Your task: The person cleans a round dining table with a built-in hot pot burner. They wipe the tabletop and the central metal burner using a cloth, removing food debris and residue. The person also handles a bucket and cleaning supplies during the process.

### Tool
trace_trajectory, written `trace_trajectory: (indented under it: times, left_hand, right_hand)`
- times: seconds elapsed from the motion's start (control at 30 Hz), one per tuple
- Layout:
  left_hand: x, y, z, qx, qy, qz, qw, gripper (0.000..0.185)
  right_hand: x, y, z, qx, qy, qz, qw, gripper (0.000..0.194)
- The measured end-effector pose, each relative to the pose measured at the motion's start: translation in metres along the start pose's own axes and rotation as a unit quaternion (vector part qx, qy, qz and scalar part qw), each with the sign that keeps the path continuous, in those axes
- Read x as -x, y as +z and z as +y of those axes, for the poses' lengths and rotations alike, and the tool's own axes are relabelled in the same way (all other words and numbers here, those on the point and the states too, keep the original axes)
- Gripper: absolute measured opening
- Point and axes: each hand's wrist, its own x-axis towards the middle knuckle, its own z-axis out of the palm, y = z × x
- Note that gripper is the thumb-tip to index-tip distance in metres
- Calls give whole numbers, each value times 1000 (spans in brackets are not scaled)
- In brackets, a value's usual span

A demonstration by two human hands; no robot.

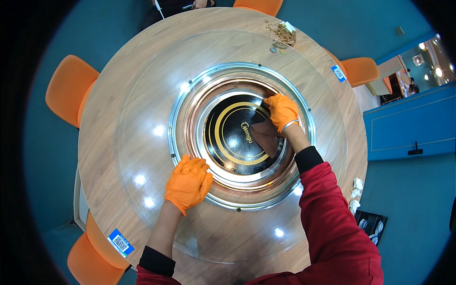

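My right hand [283, 112], in an orange disposable glove, presses inside the right part of the recessed well at the table's centre. A brown cloth [263, 137] trails from under it across a round black cooktop [231, 137] with gold rings and writing. Stepped copper-coloured and silver metal rings [194, 142] surround that cooktop. My left hand [188, 183], gloved in orange too, rests on the lower-left rim of the well and shows nothing in it. How far its fingers wrap the rim is hidden.
A glass turntable [142, 107] covers much of the round wood-grain table [98, 117]. Food scraps [285, 36] lie at the far right edge, crumpled tissues [356, 192] at the right. Orange chairs [71, 89] stand around. Another person's hand [200, 3] shows beyond the far edge.
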Motion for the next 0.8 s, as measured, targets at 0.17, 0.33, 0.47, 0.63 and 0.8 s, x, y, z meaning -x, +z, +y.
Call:
trace_trajectory:
  times: [0.17,0.33,0.47,0.63,0.8]
  left_hand:
    - [-4,-2,4,2,-7,-3,1000,32]
    - [-5,-3,5,24,-13,-19,999,35]
    - [4,-1,5,21,-30,-19,999,34]
    - [5,5,3,34,-35,3,999,36]
    - [6,4,2,25,-36,-1,999,39]
  right_hand:
    - [-59,12,-40,79,-280,-68,954,23]
    - [-95,57,-37,109,-229,-76,964,18]
    - [-67,41,10,81,-101,-113,985,18]
    - [42,-16,17,230,-35,-236,943,20]
    - [107,-35,-26,210,-25,-414,885,26]
